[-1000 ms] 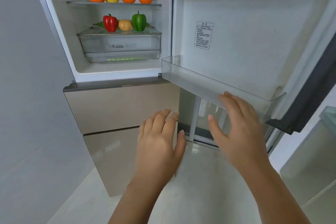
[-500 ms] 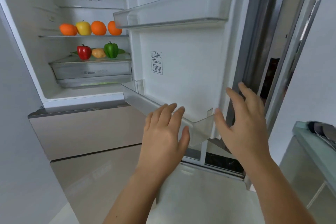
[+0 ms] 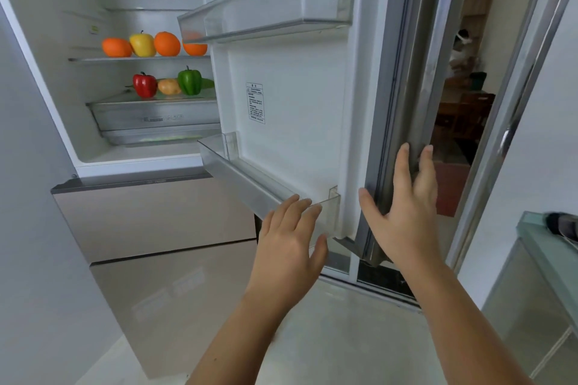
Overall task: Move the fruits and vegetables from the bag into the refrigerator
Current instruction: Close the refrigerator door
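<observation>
The refrigerator stands open at the left. Three oranges and a yellow apple sit on its upper shelf. Below them a red pepper, a potato and a green pepper rest on the drawer lid. The open door fills the middle. My right hand lies flat on the door's outer edge, fingers spread, thumb on the inner side. My left hand hovers open just below the lower door bin, holding nothing. No bag is in view.
Two beige lower drawers are shut under the open compartment. A glass-topped counter with a dark object stands at the right. Behind the door a doorway shows a room with dark wooden furniture. A grey wall runs along the left.
My right hand has slid from the lower door bin to the door's outer edge. The door has swung toward the fridge, and my view has lifted and turned right.
</observation>
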Action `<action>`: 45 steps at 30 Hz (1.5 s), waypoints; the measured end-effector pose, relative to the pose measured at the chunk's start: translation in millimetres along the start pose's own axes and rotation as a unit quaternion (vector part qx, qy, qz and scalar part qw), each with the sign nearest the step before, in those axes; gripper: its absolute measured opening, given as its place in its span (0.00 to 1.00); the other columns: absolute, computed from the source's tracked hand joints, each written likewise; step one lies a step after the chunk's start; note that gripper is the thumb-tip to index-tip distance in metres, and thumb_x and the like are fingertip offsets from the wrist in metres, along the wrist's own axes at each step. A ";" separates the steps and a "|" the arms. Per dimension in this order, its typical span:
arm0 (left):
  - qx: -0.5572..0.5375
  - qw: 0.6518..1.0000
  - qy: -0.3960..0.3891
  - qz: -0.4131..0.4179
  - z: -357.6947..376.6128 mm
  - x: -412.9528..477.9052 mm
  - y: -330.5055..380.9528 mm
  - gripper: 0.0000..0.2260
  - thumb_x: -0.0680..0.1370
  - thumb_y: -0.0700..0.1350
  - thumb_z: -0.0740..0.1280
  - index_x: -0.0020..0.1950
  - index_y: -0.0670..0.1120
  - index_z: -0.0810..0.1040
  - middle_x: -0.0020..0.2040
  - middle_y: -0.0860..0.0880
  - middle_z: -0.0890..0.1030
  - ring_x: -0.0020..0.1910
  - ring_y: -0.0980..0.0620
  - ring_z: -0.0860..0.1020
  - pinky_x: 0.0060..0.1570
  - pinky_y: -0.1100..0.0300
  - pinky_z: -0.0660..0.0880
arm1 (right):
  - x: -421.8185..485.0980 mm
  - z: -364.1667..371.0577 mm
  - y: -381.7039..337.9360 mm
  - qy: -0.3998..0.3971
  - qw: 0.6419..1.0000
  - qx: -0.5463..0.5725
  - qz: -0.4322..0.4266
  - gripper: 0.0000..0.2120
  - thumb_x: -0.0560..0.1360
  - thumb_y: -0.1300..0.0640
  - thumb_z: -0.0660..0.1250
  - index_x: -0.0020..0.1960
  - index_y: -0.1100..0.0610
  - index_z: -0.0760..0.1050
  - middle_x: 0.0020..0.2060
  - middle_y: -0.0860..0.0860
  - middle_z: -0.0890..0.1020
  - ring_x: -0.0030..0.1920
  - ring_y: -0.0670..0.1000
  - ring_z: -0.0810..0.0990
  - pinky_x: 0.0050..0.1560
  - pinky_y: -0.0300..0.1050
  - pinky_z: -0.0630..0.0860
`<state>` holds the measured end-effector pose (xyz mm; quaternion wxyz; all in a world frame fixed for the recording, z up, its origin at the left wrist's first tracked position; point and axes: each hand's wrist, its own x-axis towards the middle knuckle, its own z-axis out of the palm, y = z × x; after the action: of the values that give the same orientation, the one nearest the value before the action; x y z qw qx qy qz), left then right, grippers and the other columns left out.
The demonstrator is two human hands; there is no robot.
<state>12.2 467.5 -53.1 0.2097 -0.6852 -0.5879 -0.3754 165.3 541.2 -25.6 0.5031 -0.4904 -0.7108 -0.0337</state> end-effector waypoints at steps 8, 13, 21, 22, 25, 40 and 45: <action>0.001 1.000 0.000 -0.023 -12.6 -14.0 -12.2 0.19 0.73 0.48 0.58 0.60 0.42 0.75 0.57 0.45 0.79 0.62 0.49 0.69 0.58 0.53 0.68 | -14.0 6.3 -19.3 0.026 0.999 0.017 -0.014 0.38 0.72 0.47 0.66 0.74 0.59 0.52 0.73 0.66 0.50 0.72 0.65 0.50 0.67 0.57 0.56; 0.027 0.999 -0.001 -0.040 -32.8 -27.4 -26.3 0.19 0.73 0.48 0.58 0.61 0.42 0.75 0.57 0.44 0.78 0.61 0.45 0.73 0.56 0.51 0.71 | -31.9 7.9 -46.0 0.036 0.999 0.013 -0.025 0.36 0.72 0.42 0.58 0.74 0.58 0.54 0.72 0.66 0.52 0.72 0.64 0.51 0.66 0.53 0.53; 0.071 0.995 -0.016 -0.066 -72.0 -51.4 -61.6 0.19 0.74 0.48 0.58 0.61 0.42 0.74 0.59 0.43 0.78 0.63 0.43 0.73 0.59 0.46 0.70 | -65.3 14.9 -95.5 0.045 0.998 0.021 -0.050 0.32 0.73 0.45 0.59 0.72 0.57 0.59 0.72 0.64 0.52 0.71 0.65 0.53 0.65 0.61 0.62; 0.076 0.994 -0.021 -0.072 -76.6 -54.4 -66.9 0.19 0.74 0.48 0.58 0.62 0.42 0.74 0.60 0.43 0.77 0.63 0.43 0.73 0.59 0.45 0.70 | -68.2 15.3 -100.9 0.046 0.997 0.020 -0.061 0.31 0.73 0.45 0.58 0.72 0.57 0.59 0.72 0.63 0.51 0.71 0.65 0.53 0.65 0.61 0.61; 0.083 0.992 -0.026 -0.093 -90.1 -63.3 -82.9 0.20 0.74 0.48 0.57 0.62 0.42 0.74 0.63 0.42 0.76 0.64 0.43 0.72 0.60 0.43 0.70 | -72.2 17.2 -115.6 0.047 0.994 0.025 -0.099 0.30 0.73 0.46 0.58 0.72 0.58 0.60 0.72 0.61 0.51 0.71 0.64 0.53 0.69 0.57 0.57; 0.157 0.974 0.016 -0.160 -169.7 -116.1 -170.4 0.20 0.74 0.48 0.57 0.61 0.41 0.74 0.62 0.41 0.76 0.63 0.40 0.72 0.57 0.39 0.70 | -107.2 63.8 -231.1 0.051 0.978 0.063 -0.191 0.29 0.71 0.53 0.62 0.69 0.61 0.65 0.70 0.64 0.52 0.70 0.68 0.51 0.72 0.56 0.49; 0.170 0.971 0.019 -0.170 -196.7 -131.8 -207.3 0.20 0.74 0.48 0.57 0.61 0.40 0.75 0.62 0.40 0.76 0.63 0.39 0.73 0.58 0.39 0.70 | -120.9 88.4 -275.4 0.032 0.973 0.072 -0.218 0.28 0.72 0.53 0.62 0.70 0.61 0.64 0.71 0.62 0.52 0.71 0.67 0.51 0.70 0.61 0.55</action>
<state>-243.7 284.5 -61.3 0.2678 -0.5223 -0.7465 -0.3133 -94.8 366.5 -36.8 0.5400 -0.2848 -0.7848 -0.1070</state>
